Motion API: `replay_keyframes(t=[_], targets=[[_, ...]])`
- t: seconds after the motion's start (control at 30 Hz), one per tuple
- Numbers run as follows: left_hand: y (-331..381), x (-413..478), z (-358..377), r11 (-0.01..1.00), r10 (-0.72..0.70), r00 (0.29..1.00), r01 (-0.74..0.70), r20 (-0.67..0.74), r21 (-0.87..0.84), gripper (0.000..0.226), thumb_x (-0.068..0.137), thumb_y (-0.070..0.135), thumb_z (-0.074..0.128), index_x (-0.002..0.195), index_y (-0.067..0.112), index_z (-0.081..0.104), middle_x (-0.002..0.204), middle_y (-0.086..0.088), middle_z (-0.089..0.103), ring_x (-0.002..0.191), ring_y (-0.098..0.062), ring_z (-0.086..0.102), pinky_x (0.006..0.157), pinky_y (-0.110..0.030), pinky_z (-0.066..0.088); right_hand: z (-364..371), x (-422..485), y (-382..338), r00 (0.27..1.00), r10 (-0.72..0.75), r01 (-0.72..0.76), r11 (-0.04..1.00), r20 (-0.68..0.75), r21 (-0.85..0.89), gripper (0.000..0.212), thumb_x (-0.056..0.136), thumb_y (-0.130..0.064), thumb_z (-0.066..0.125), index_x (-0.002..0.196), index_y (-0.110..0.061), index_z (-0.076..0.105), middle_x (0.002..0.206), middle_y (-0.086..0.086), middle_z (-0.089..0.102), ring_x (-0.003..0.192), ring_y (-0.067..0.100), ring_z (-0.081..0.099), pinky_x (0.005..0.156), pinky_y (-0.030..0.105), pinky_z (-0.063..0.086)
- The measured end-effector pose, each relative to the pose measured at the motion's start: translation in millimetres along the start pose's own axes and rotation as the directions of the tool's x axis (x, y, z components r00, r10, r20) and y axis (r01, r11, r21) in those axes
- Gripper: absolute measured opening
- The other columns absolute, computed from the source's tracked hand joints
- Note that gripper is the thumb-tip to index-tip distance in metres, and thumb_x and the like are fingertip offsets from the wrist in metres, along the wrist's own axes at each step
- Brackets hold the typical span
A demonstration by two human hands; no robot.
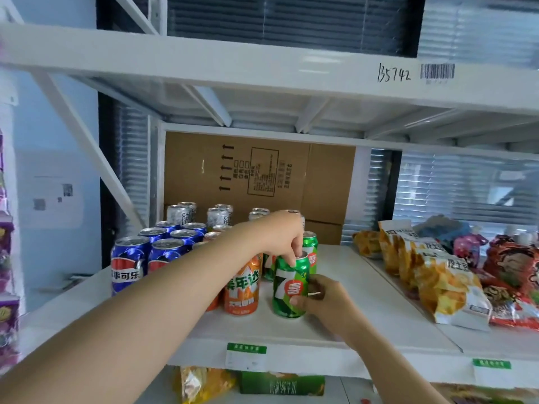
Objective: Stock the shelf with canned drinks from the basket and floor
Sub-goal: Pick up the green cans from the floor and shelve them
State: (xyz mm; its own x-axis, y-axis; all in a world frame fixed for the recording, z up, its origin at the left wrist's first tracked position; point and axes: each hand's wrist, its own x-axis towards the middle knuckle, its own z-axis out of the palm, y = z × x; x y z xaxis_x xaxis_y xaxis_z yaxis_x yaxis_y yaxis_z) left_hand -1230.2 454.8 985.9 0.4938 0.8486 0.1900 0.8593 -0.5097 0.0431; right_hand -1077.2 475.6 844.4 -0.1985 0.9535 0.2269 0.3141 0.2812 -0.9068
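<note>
A green 7-Up can point(287, 290) stands upright near the front of the white shelf point(364, 290). My left hand point(281, 237) reaches over from the left and its fingertips pinch the can's top rim. My right hand point(322, 300) grips the can's lower right side, thumb on the front. More green cans point(309, 246) stand behind it. An orange can point(241, 287) stands just to its left, then blue Pepsi cans point(128, 260) and silver cans point(217, 217) further back.
A cardboard box point(259, 176) fills the back of the shelf behind the cans. Snack bags point(440, 284) lie on the shelf at the right. The upper shelf beam point(262, 68) hangs overhead. Packets sit on the shelf below.
</note>
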Motion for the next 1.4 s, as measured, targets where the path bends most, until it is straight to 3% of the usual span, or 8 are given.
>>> replay_keyframes(t=[0.2, 0.37, 0.57, 0.77, 0.9, 1.07, 1.3, 1.4], targets=[[-13.0, 10.5, 6.5, 0.998, -0.054, 0.997, 0.053, -0.052, -0.016, 0.029, 0.080, 0.016, 0.078, 0.108, 0.010, 0.074, 0.107, -0.003, 0.074, 0.095, -0.014, 0.066, 0.087, -0.027, 0.051, 9.0, 18.4, -0.9, 1.000, 0.006, -0.006, 1.000, -0.008, 0.022, 0.039, 0.081, -0.014, 0.076, 0.117, -0.013, 0.061, 0.106, -0.004, 0.070, 0.098, 0.011, 0.065, 0.085, 0.023, 0.051], [-21.1, 20.4, 12.0, 0.995, -0.102, 0.990, 0.101, -0.099, -0.015, 0.027, 0.081, 0.016, 0.077, 0.106, 0.010, 0.075, 0.108, -0.003, 0.073, 0.099, -0.016, 0.066, 0.092, -0.032, 0.051, 20.4, 26.2, 7.5, 0.998, -0.032, 0.032, 0.999, -0.051, 0.002, 0.033, 0.086, -0.010, 0.071, 0.118, -0.014, 0.063, 0.112, -0.003, 0.070, 0.104, 0.014, 0.065, 0.100, 0.037, 0.050], [-22.7, 31.3, 16.8, 0.990, -0.129, 0.983, 0.135, -0.130, 0.036, 0.022, 0.080, 0.018, 0.078, 0.101, 0.011, 0.076, 0.103, -0.005, 0.074, 0.098, -0.020, 0.065, 0.091, -0.039, 0.053, 24.0, 34.6, 13.5, 0.992, -0.048, 0.035, 0.993, -0.118, -0.114, 0.034, 0.086, -0.019, 0.071, 0.119, -0.019, 0.065, 0.107, -0.006, 0.070, 0.099, 0.012, 0.064, 0.089, 0.028, 0.051], [-29.4, 37.6, 19.6, 0.987, -0.152, 0.980, 0.158, -0.128, 0.037, 0.021, 0.080, 0.016, 0.078, 0.099, 0.009, 0.076, 0.103, -0.005, 0.074, 0.098, -0.020, 0.066, 0.093, -0.041, 0.053, 28.2, 37.2, 16.4, 0.989, -0.024, 0.001, 0.989, -0.148, -0.150, 0.027, 0.084, -0.029, 0.073, 0.111, -0.025, 0.071, 0.106, -0.011, 0.073, 0.100, 0.012, 0.066, 0.095, 0.041, 0.052], [-34.9, 39.9, 20.0, 0.987, -0.155, 0.981, 0.159, -0.116, 0.026, 0.023, 0.080, 0.015, 0.078, 0.102, 0.009, 0.075, 0.105, -0.006, 0.073, 0.099, -0.021, 0.066, 0.093, -0.040, 0.053, 31.8, 37.7, 14.5, 0.987, -0.020, -0.006, 0.987, -0.159, -0.162, 0.029, 0.085, -0.032, 0.072, 0.113, -0.025, 0.070, 0.108, -0.010, 0.072, 0.101, 0.013, 0.066, 0.092, 0.036, 0.053], [-43.0, 39.7, 22.6, 0.985, -0.170, 0.978, 0.168, -0.117, -0.029, 0.026, 0.081, 0.017, 0.077, 0.106, 0.012, 0.075, 0.108, -0.006, 0.073, 0.097, -0.019, 0.066, 0.093, -0.038, 0.053, 31.1, 36.7, 13.8, 0.985, -0.013, -0.023, 0.979, -0.170, -0.204, 0.038, 0.085, -0.037, 0.071, 0.119, -0.021, 0.067, 0.113, -0.007, 0.071, 0.099, 0.010, 0.065, 0.076, 0.021, 0.047], [-37.0, 30.7, 28.8, 0.979, -0.203, 0.963, 0.196, -0.180, -0.056, 0.027, 0.083, 0.019, 0.075, 0.108, 0.010, 0.074, 0.111, -0.008, 0.072, 0.103, -0.021, 0.065, 0.096, -0.037, 0.050, 30.5, 29.0, 6.4, 0.988, 0.015, -0.041, 0.986, -0.151, -0.164, 0.035, 0.084, -0.038, 0.072, 0.116, -0.024, 0.068, 0.110, -0.010, 0.072, 0.099, 0.010, 0.065, 0.092, 0.034, 0.053], [-33.5, 23.0, 29.8, 0.963, -0.261, 0.946, 0.240, -0.194, -0.122, 0.025, 0.084, 0.020, 0.074, 0.108, 0.012, 0.074, 0.112, -0.006, 0.072, 0.105, -0.020, 0.064, 0.097, -0.039, 0.050, 29.6, 22.8, -3.4, 0.989, 0.050, -0.064, 0.993, -0.141, -0.095, 0.035, 0.087, -0.039, 0.068, 0.116, -0.019, 0.069, 0.106, -0.008, 0.072, 0.096, 0.010, 0.065, 0.087, 0.029, 0.052]])
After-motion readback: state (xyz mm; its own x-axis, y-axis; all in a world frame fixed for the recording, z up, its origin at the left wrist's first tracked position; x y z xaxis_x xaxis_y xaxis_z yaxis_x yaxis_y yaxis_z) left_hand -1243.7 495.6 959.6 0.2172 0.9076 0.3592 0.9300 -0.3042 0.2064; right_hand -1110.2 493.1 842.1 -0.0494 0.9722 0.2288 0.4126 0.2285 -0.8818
